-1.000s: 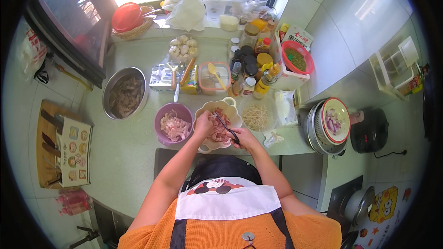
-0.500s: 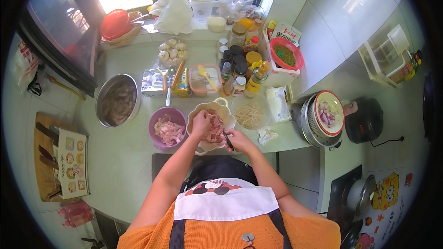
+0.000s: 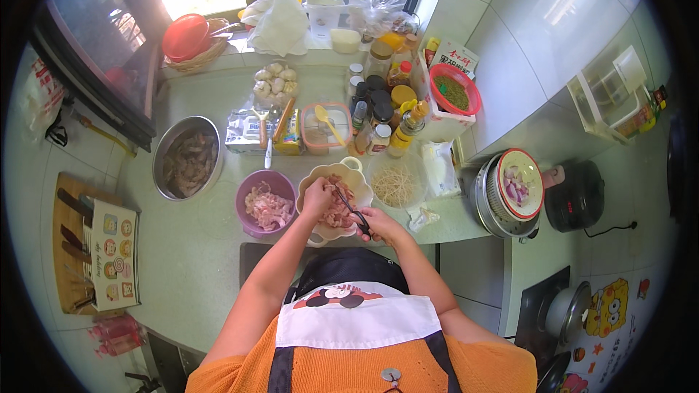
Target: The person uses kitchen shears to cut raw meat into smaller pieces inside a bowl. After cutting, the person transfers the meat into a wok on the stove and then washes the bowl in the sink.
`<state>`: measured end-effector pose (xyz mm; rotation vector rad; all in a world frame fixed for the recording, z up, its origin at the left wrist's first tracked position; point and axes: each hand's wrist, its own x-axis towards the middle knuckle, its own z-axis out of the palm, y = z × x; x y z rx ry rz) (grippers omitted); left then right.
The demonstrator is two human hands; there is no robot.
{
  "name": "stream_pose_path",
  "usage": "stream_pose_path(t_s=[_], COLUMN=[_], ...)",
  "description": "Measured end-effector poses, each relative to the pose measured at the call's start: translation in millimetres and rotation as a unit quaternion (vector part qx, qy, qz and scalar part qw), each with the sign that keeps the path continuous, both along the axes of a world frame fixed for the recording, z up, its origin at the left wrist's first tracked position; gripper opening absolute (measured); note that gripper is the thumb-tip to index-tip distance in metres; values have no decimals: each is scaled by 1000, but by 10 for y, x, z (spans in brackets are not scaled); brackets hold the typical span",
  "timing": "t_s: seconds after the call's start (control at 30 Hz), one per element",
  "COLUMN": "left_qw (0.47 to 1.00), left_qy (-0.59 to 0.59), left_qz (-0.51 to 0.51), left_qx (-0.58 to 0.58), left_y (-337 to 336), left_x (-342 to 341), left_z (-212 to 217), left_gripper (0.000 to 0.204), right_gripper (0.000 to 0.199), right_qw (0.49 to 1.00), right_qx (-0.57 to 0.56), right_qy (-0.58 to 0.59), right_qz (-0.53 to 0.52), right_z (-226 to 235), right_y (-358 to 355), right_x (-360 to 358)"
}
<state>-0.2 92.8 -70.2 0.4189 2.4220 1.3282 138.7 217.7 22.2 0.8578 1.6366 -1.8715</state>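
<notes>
A cream scalloped bowl with two loop handles [image 3: 366, 191] holds cut pieces of raw pink meat [image 3: 338, 212]. Over its left side, my left hand [image 3: 316, 199] is closed, its fingertips pinching what looks like a strip of the meat, mostly hidden by the fingers. Black-handled scissors [image 3: 352, 211] are gripped in my right hand [image 3: 378, 225] at the bowl's right rim. Their blades slant up and left across the bowl, the tips close to my left fingers. Just left of it, a purple bowl [image 3: 242, 211] contains larger pale pink meat pieces [image 3: 268, 208].
A steel bowl [image 3: 157, 167] of shrimp-like seafood stands left. Bean sprouts [image 3: 394, 183] sit in a clear dish close on the right. Behind are a lidded container [image 3: 314, 138] with a yellow spoon, garlic [image 3: 275, 83] and several seasoning bottles [image 3: 380, 105]. Knives [image 3: 75, 207] stand far left.
The scissor blades have shifted up and left, closer to my left fingertips, and show more plainly. Both hands stay at the bowl; the whole view has moved slightly.
</notes>
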Motion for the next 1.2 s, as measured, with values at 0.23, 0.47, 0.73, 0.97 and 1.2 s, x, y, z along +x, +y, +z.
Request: stream_pose_path(t_s=[0.23, 0.47, 0.73, 0.97, 1.2], left_qw=[999, 999, 998, 993, 992], left_qy=[23, 17, 31, 87, 84], left_qz=[-16, -32, -47, -79, 17], left_qx=[-27, -25, -25, -3, 90], left_y=[-39, -67, -97, -159, -532], left_x=[23, 24, 38, 108, 174], left_z=[57, 31, 77, 188, 804], left_gripper=[10, 12, 15, 15, 14], right_gripper=[30, 29, 29, 28, 39], right_qw=[1000, 999, 998, 996, 999], right_qx=[-4, -7, -24, 15, 13], right_qy=[-2, 27, 44, 54, 19], right_qz=[-4, -17, -38, -65, -23], right_z=[-18, -48, -55, -96, 24], right_y=[17, 23, 17, 83, 34], right_x=[-53, -58, -23, -18, 7])
